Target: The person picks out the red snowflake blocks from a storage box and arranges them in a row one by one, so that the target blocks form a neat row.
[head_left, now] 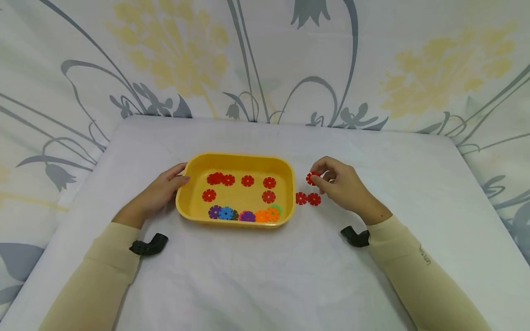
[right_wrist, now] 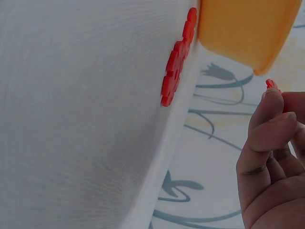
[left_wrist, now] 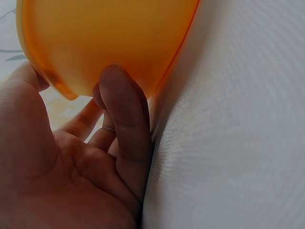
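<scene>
Head view: tray [head_left: 238,195] is gripped by left hand [head_left: 159,191], disc [head_left: 310,179] pinched by right hand [head_left: 342,185] — possibly dropped if pinch slackens.

"What lies behind the white-covered surface [head_left: 265,280]?"
"A pale patterned backdrop [head_left: 281,55], with 2 large yellow blossoms [head_left: 174,46] and curling grey stems [head_left: 354,32]."
"And at the sides?"
"The same print flanks it left and right, under soft light."

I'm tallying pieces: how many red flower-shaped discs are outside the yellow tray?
3: one red disc pinched in the right hand; a second and third side by side on the white table beside the yellow tray. Its wall may hide more.
</scene>
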Action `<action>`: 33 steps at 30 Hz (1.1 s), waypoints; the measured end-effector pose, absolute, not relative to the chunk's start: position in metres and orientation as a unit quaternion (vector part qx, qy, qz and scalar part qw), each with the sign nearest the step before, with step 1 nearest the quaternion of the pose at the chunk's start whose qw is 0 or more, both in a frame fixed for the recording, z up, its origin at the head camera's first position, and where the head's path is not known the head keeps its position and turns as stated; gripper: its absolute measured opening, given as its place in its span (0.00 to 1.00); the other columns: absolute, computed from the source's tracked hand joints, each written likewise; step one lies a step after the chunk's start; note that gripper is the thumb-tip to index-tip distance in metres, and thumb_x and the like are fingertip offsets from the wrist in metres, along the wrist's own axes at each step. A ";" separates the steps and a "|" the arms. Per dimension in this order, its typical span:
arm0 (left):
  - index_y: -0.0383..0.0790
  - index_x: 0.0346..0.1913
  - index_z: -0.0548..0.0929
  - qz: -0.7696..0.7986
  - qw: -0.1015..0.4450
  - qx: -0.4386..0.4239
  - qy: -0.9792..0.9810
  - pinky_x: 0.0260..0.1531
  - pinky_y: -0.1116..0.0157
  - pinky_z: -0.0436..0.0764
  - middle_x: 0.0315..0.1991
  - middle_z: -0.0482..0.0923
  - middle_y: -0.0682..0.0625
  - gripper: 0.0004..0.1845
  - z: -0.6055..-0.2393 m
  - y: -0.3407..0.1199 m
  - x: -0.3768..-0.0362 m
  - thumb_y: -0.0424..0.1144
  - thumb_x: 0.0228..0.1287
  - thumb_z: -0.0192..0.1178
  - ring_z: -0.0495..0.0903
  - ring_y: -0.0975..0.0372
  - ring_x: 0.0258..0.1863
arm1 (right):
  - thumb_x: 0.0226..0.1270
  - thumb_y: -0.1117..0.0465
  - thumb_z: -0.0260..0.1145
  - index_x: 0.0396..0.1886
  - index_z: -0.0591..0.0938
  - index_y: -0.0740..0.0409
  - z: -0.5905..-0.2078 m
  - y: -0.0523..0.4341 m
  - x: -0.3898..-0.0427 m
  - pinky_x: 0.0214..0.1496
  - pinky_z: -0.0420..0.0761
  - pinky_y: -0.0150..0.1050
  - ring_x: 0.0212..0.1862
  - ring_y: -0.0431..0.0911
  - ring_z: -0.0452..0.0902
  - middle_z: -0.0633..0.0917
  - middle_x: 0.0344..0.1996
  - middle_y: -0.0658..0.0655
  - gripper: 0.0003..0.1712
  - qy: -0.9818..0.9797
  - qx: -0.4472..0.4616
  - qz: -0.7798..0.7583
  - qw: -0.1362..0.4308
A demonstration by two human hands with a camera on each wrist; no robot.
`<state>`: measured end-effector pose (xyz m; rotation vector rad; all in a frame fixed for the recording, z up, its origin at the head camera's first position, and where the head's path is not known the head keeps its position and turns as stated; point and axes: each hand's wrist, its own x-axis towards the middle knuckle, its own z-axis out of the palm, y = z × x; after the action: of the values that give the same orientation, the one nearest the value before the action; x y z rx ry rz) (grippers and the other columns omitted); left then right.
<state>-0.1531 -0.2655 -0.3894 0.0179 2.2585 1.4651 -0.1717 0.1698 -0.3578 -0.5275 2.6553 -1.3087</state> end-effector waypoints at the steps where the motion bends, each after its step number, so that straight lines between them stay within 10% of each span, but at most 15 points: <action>1: 0.52 0.81 0.50 0.529 0.223 0.006 0.819 0.46 0.73 0.82 0.69 0.69 0.38 0.32 -0.389 -0.265 -0.153 0.52 0.79 0.42 0.80 0.61 0.44 | 0.70 0.63 0.66 0.46 0.79 0.57 -0.359 0.170 -0.172 0.26 0.79 0.32 0.29 0.50 0.79 0.85 0.39 0.57 0.08 0.881 -0.173 -0.434 0.073; 33: 0.53 0.81 0.51 0.514 0.219 0.007 0.829 0.45 0.75 0.81 0.68 0.71 0.38 0.31 -0.390 -0.265 -0.153 0.52 0.80 0.40 0.80 0.65 0.43 | 0.70 0.67 0.63 0.48 0.77 0.58 -0.373 0.170 -0.176 0.31 0.83 0.34 0.28 0.49 0.79 0.81 0.39 0.59 0.09 0.875 -0.185 -0.416 0.166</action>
<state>-0.1534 -0.2647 -0.3904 0.0196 2.2946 1.4232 -0.1755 0.1699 -0.3732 -0.5255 2.4909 -1.1833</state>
